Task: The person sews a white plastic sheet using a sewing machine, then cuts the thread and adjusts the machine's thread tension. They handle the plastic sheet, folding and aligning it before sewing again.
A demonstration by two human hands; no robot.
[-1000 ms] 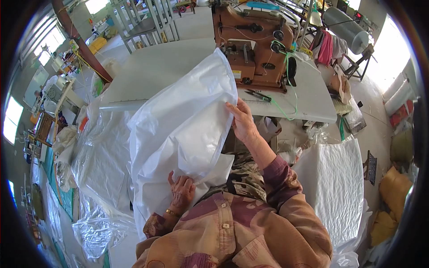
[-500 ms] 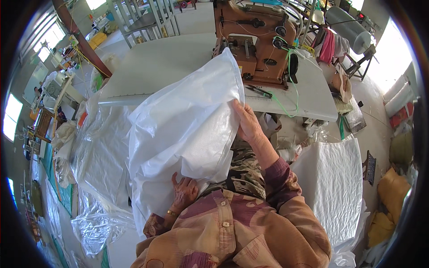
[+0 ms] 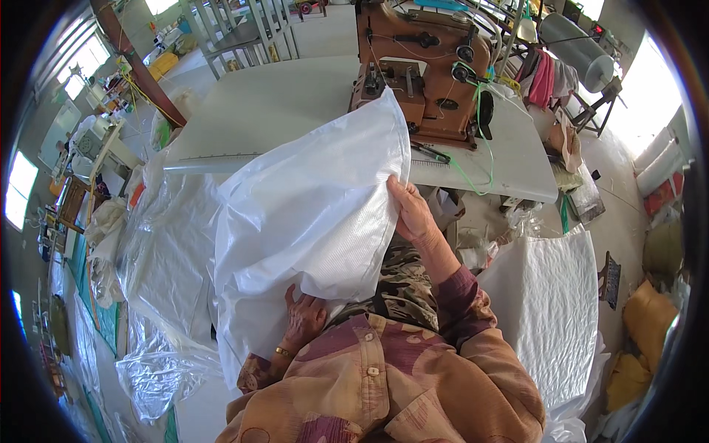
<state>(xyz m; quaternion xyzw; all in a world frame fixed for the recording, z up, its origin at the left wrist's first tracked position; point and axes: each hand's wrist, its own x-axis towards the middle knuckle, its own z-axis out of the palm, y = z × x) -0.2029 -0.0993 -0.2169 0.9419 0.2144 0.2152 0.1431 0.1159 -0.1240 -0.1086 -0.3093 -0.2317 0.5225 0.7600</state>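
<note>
A large white woven plastic sack (image 3: 303,199) spreads over my lap, its far corner raised to the front of a brown sewing machine (image 3: 428,66). My right hand (image 3: 413,213) pinches the sack's right edge, thumb on top and the other fingers mostly hidden under it. At the sack's near side, by my waist, my left hand (image 3: 305,319) is closed with curled fingers on a fold of it. The sewing machine stands on a grey table (image 3: 266,96), with a black-handled tool (image 3: 430,152) and a green cord (image 3: 473,173) near its base.
A stack of white sacks (image 3: 546,310) lies at my right. Clear plastic sheeting (image 3: 166,244) hangs at my left. A grey metal chair (image 3: 240,37) stands beyond the table, and a brown post (image 3: 133,63) rises at the far left.
My right hand has come slightly down toward me, and the sack's far corner has dropped a little and shifted right. My left hand has hardly moved.
</note>
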